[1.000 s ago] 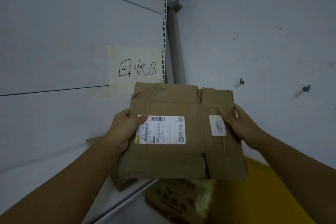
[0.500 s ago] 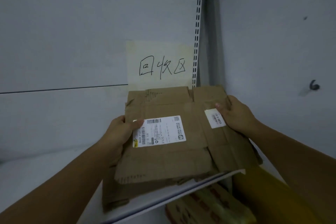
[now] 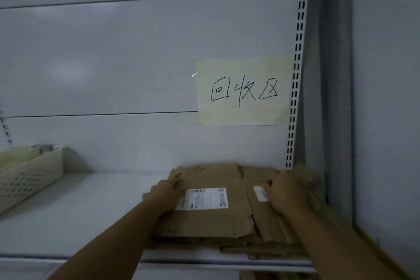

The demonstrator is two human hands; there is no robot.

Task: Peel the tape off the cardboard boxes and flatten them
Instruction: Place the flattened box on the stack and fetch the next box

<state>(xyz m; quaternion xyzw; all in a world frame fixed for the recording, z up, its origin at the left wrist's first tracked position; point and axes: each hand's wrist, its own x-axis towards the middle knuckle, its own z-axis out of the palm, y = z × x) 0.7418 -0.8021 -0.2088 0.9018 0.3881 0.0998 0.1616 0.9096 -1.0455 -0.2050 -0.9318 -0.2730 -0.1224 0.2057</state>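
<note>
Cardboard box (image 3: 218, 218), flattened and bare of tape as far as we see, lies on the cardboard pile (image 3: 261, 248) at 5 o'clock on the shelf (image 3: 79, 211), no longer tilted above it as before; our left hand (image 3: 166, 195) grips its 9 o'clock edge, our right hand (image 3: 286, 193) is too blurred to tell what its fingers hold, and we judge only the release remains.

I see brown cardboard (image 3: 213, 223) bearing a white label (image 3: 203, 198) printed with black bars. The note (image 3: 244, 116) behind is pale yellow with black handwriting. The shelf (image 3: 79, 211) is pale grey, the basket (image 3: 29, 177) cream, patterned with rows of small holes.
</note>
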